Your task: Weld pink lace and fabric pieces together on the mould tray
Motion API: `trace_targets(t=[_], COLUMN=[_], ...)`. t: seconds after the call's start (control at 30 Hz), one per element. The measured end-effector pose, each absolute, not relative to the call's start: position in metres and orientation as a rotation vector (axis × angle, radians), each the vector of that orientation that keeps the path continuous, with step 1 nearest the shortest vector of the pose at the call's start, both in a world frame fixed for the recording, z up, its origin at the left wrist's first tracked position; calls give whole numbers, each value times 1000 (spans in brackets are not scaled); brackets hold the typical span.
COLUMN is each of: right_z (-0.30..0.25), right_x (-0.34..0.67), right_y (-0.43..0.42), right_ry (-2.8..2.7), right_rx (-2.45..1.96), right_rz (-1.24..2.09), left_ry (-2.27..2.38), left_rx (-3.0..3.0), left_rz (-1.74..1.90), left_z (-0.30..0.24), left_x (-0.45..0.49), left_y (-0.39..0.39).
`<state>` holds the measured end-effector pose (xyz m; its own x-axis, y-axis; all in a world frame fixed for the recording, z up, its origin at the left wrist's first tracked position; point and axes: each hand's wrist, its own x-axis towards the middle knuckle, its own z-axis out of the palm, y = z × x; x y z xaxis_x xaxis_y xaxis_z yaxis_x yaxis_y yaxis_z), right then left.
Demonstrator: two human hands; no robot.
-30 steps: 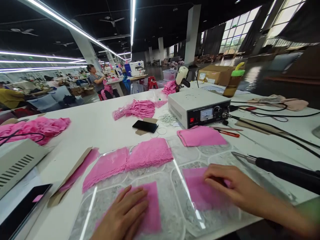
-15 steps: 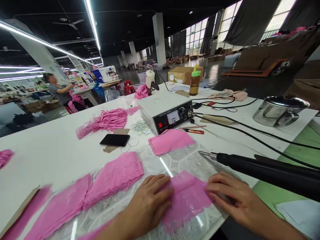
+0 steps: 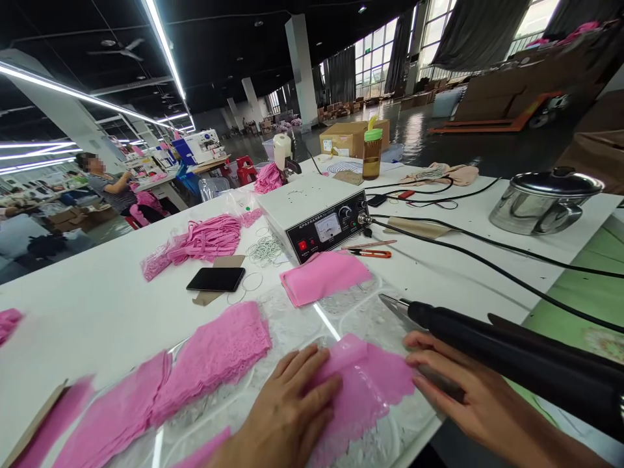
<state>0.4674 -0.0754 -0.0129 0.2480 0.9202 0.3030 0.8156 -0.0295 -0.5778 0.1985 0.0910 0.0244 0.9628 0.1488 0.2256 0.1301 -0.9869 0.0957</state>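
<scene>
A thin pink lace-edged fabric piece lies on the clear plastic sheet in front of me. My left hand rests flat on its left side, fingers stretched out. At the piece's right edge, my right hand pinches the fabric between thumb and fingers. Just above that hand lies a black-handled tool with a pointed metal tip. A folded pink fabric stack sits beyond the piece. Left of my left hand is a pile of pink lace pieces.
A control box with a dial stands behind, cables running right. Around it are an orange cutter, a phone, pink straps, a bottle and a steel pot. A co-worker sits far left.
The view has shifted slightly, so the table's things appear a little further left. Both hands stay at the same fabric piece, the left flat on it and the right at its edge.
</scene>
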Motion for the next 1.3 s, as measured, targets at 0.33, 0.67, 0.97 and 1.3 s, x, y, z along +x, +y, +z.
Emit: trace_targets(t=[0.33, 0.67, 0.97, 1.3], right_z=[3, -1, -1, -35], right_x=[453, 448, 450, 465], right_y=[-62, -57, -63, -86], right_ry=[-1612, -1739, -1509, -1597], right_rx=[-1618, -1618, -1658, -1659], right_rz=[280, -58, -67, -344], left_ry=[246, -162, -263, -374], left_rx=[3139, 3134, 3156, 3035], left_rz=[424, 131, 300, 204], left_z=[29, 43, 34, 49], left_x=[189, 231, 232, 273], left_y=[92, 92, 97, 97])
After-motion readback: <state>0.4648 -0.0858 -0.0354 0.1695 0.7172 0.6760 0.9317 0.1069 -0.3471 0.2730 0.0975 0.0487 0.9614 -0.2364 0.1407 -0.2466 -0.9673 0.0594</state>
